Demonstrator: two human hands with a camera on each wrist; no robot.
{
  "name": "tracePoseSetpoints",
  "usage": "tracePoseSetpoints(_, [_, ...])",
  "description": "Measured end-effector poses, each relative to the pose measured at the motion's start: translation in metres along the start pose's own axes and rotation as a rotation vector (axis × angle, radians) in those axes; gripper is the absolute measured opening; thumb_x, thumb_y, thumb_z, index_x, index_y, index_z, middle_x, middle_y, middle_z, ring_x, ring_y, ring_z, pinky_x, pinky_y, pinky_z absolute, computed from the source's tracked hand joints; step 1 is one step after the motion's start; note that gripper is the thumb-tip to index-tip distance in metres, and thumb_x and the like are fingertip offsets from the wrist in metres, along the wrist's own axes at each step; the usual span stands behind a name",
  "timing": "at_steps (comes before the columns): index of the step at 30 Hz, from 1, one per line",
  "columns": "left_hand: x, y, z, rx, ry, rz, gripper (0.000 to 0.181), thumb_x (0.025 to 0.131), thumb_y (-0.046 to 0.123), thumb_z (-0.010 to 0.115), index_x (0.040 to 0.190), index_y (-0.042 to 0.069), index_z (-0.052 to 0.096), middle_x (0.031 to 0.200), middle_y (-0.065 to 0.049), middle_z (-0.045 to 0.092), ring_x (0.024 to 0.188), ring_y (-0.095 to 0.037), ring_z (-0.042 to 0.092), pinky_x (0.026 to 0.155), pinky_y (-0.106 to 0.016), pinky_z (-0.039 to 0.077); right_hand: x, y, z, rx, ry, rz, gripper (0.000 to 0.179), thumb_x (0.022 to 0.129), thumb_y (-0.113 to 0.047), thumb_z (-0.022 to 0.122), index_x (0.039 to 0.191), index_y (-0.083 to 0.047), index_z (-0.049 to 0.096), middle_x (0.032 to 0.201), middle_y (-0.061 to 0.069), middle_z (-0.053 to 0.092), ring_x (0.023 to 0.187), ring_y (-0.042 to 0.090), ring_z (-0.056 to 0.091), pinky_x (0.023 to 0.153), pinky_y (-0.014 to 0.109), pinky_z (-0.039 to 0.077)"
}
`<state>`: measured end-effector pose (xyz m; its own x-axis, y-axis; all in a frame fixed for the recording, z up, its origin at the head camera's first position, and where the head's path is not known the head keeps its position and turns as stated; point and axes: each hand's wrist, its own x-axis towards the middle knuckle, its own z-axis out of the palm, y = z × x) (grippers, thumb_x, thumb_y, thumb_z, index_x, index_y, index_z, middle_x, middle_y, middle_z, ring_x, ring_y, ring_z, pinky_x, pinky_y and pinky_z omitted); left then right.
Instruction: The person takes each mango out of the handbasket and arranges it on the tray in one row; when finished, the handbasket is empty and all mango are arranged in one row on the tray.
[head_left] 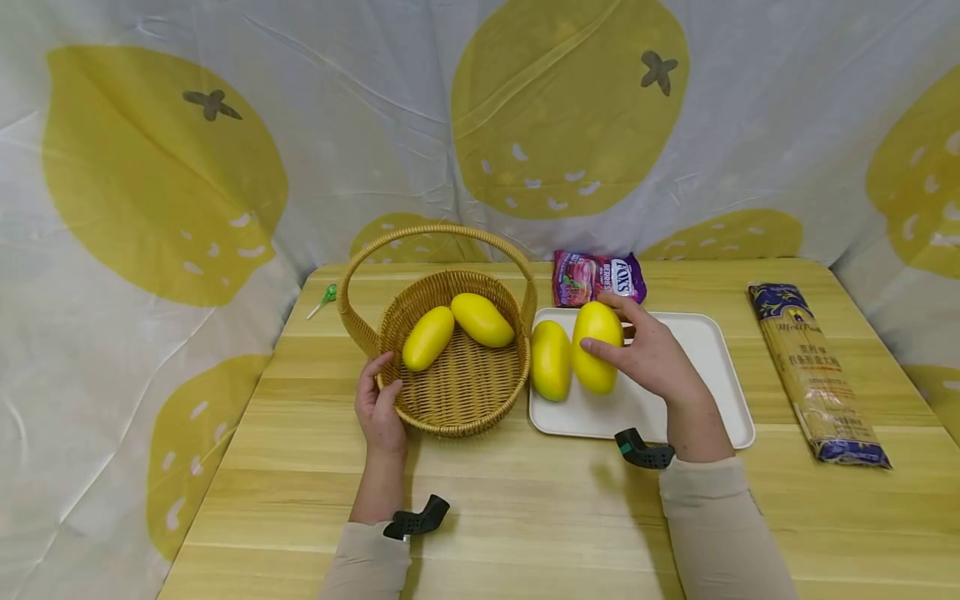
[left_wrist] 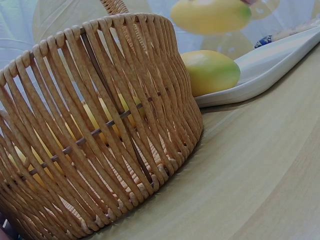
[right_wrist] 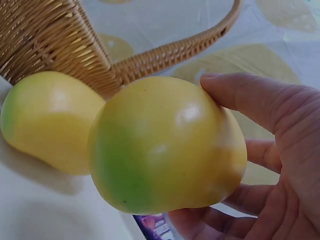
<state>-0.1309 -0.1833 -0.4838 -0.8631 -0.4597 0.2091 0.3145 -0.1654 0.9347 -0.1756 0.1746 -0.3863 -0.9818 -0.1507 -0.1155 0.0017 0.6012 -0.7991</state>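
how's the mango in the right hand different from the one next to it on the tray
The held mango is gripped by the right hand, fingers curled round it; the other mango lies untouched on the white tray. The held one sits farther from the basket; the other lies beside its wall. Both are yellow with a green patch at one end.

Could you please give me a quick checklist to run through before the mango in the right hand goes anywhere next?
1. Right hand grips the held mango: ok.
2. Left hand steadies the basket at its rim: ok.
3. Room in the basket beside its two mangoes: ok.
4. Handle arches over the opening, gap underneath: ok.
5. Second mango lies steady on the tray: ok.
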Motion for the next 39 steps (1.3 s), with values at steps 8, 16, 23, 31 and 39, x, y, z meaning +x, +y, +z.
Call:
tracePoseSetpoints(8, [0.001,-0.002,-0.001,-0.003,0.009,0.000,0.042,0.088,-0.006,0.045,0.125,0.000,0.064,0.144,-0.010,0.053,0.141,-0.015,0.041,0.117,-0.030,0.032,0.010,0.011,0.003,-0.027,-0.012,0.057,0.078,0.092,-0.044,0.072,0.158,-0.019,0.037,0.154,0.022,0.040,0.128,0.044,0.050,0.099,0.056,0.051])
tracePoseSetpoints(16, [0.001,-0.002,-0.001,-0.008,0.007,0.004,0.042,0.088,-0.007,0.045,0.125,-0.001,0.064,0.143,-0.010,0.054,0.142,-0.015,0.039,0.119,-0.035,0.028,0.015,0.022,0.006,-0.050,-0.024,0.087,0.079,0.093,-0.046,0.071,0.159,-0.021,0.036,0.153,0.023,0.041,0.127,0.044,0.050,0.100,0.057,0.049])
tracePoseSetpoints(23, [0.001,-0.002,0.000,-0.018,0.004,0.005,0.042,0.088,-0.006,0.045,0.124,0.001,0.065,0.144,-0.009,0.054,0.141,-0.015,0.041,0.117,-0.033,0.031,0.019,0.030,0.009,-0.057,-0.028,0.099,0.072,0.093,-0.047,0.070,0.154,-0.022,0.042,0.151,0.020,0.048,0.132,0.043,0.048,0.104,0.060,0.046])
tracePoseSetpoints(31, [0.002,-0.002,-0.001,-0.008,0.003,-0.002,0.042,0.088,-0.006,0.045,0.126,-0.001,0.063,0.144,-0.010,0.054,0.141,-0.016,0.040,0.117,-0.031,0.033,0.022,0.033,0.014,-0.083,-0.050,0.095,0.072,0.094,-0.048,0.068,0.154,-0.020,0.042,0.149,0.022,0.050,0.133,0.044,0.049,0.106,0.061,0.045])
tracePoseSetpoints(39, [0.001,-0.002,-0.001,0.006,0.006,0.000,0.042,0.088,-0.006,0.045,0.128,-0.006,0.060,0.144,-0.010,0.053,0.143,-0.017,0.038,0.119,-0.034,0.028,0.024,0.037,0.016,-0.115,-0.070,0.100,0.071,0.094,-0.049,0.067,0.153,-0.020,0.043,0.147,0.027,0.051,0.129,0.046,0.051,0.107,0.062,0.043])
